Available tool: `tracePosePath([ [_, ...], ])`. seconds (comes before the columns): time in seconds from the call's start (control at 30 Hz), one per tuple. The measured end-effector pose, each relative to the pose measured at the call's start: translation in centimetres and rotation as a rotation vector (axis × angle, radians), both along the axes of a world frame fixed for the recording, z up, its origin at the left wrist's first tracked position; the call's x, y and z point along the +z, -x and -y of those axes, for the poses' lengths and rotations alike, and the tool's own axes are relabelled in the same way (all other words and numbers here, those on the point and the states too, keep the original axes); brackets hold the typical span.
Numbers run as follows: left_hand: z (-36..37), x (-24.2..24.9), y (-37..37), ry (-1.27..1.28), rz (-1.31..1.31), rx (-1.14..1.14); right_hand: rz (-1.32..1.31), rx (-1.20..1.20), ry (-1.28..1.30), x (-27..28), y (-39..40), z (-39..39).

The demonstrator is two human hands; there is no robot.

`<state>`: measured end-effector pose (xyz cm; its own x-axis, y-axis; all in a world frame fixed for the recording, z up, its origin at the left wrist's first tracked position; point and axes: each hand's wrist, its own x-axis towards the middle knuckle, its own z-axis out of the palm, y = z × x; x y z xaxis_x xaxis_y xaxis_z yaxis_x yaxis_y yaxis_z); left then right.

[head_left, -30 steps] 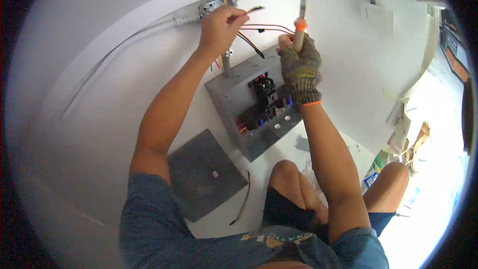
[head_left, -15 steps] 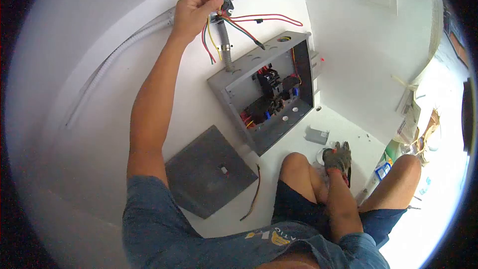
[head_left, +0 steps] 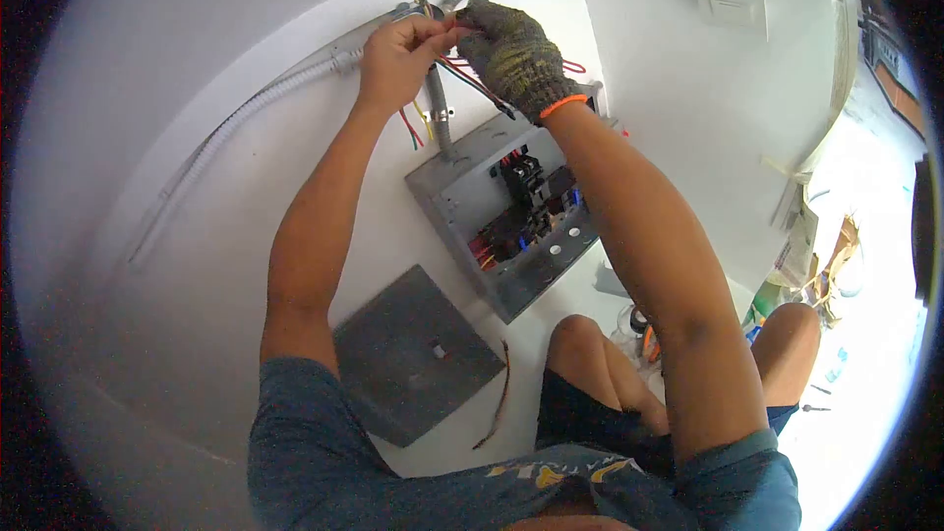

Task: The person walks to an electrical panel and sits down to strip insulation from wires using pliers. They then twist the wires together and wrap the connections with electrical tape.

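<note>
Both hands meet at the junction box on the wall. My bare left hand pinches the coloured wires between thumb and fingers. Touching the same spot, my right hand wears a dark knitted glove with an orange cuff, its fingertips closed on the wires. Red, green and yellow wire ends hang below my left hand. A taped bundle slants down under my right hand. Grey conduit runs from the junction box to the open metal panel box, which holds black breakers.
A dark square metal cover lies below the panel box, beside a thin brown strip. White corrugated conduit runs along the left wall. A white wall switch sits at upper right. Cloth and debris lie at the right.
My gloved right hand has risen from between my knees to the wires. My left hand has lowered slightly with the wires, and both hands now touch.
</note>
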<state>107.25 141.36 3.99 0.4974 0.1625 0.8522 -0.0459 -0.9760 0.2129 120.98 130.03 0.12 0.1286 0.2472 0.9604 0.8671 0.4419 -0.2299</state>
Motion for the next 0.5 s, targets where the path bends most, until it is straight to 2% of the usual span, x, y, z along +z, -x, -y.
tracePosePath([
  [0.1, 0.1, 0.1, -0.1, 0.002, -0.040, -0.032, -0.032, -0.012, 0.075, 0.0, -1.1, -0.4],
  [0.17, -0.8, 0.1, -0.1, -0.007, -0.051, -0.063, 0.019, 0.069, 0.089, 0.2, -2.1, -1.1],
  [0.23, -1.1, 0.5, 0.3, -0.090, -0.147, -0.020, 0.044, 0.055, 0.110, 0.4, -2.8, -1.3],
  [0.33, -0.1, 0.8, 0.9, -0.161, -0.115, -0.003, 0.086, 0.110, 0.087, 1.0, -3.3, -2.1],
  [0.37, 0.2, 0.8, 0.6, -0.162, -0.116, 0.000, 0.091, -0.016, 0.109, 1.3, -3.0, -2.0],
  [0.4, 0.6, 0.7, 0.3, -0.293, -0.158, 0.116, 0.096, -0.141, 0.130, 1.6, -2.5, -2.0],
  [0.43, 0.7, 0.7, 0.0, -0.426, -0.197, 0.231, -0.006, -0.053, 0.170, 1.9, -2.2, -2.0],
  [0.5, 0.4, 0.8, -0.6, -0.363, -0.153, 0.193, -0.011, -0.021, 0.145, 2.0, -1.8, -1.7],
])
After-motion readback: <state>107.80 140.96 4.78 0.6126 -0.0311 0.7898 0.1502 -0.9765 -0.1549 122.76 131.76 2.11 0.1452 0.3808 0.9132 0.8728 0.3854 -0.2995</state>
